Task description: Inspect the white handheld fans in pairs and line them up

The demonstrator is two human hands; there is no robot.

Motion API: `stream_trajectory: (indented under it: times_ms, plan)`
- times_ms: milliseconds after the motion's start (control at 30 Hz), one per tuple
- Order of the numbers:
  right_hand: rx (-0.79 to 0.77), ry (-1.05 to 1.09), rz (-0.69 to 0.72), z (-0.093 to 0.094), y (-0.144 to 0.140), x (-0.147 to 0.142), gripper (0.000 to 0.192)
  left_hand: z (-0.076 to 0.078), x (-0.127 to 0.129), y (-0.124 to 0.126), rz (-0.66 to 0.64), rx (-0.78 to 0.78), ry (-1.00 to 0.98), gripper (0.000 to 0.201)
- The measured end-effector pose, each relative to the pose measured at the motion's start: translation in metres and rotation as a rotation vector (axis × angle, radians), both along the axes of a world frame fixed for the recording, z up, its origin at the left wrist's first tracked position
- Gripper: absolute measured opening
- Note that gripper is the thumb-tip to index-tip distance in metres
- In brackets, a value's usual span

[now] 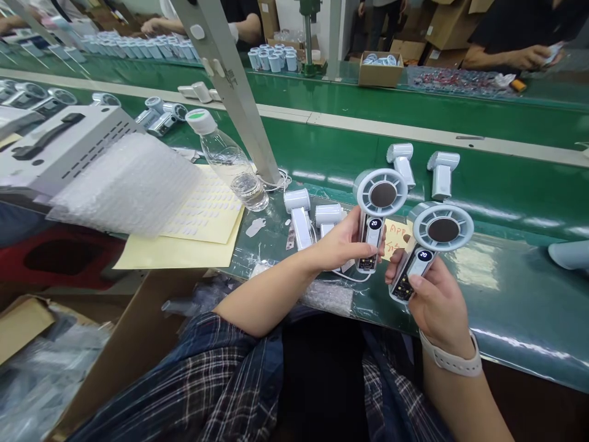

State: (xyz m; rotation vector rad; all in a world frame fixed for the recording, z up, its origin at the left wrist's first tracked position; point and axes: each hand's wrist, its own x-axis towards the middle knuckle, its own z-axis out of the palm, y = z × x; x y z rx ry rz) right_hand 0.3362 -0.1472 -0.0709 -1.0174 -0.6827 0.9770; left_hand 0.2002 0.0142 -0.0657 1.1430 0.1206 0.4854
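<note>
Currently, my left hand (pixel 343 245) fingers grip one fan (pixel 378 212) by its handle. My right hand (pixel 435 301) fingers grip a second fan (pixel 430 242) above the tabletop (pixel 506 288).

A long green workbench (pixel 506 288) runs across the room, glossy under overhead light, with a pale strip (pixel 414 132) dividing it from a second green belt (pixel 368 92). Cardboard boxes (pixel 451 24) are stacked behind, against a white wall (pixel 288 15).
</note>
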Motion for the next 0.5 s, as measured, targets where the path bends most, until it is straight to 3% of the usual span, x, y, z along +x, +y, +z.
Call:
stream_trajectory:
  times_ms: [233,433,500]
  plan:
    - [-0.028,-0.060,0.010,-0.005,0.002,0.002,0.029,0.002,-0.001,0.000,0.012,0.023,0.018,0.064]
    - [-0.082,-0.040,-0.081,-0.012,0.009,-0.002,0.026,-0.005,0.007,0.000,0.144,-0.019,0.122,0.054]
    - [-0.098,-0.047,-0.118,-0.013,0.009,-0.003,0.026,-0.005,0.007,-0.001,0.112,-0.003,0.100,0.056]
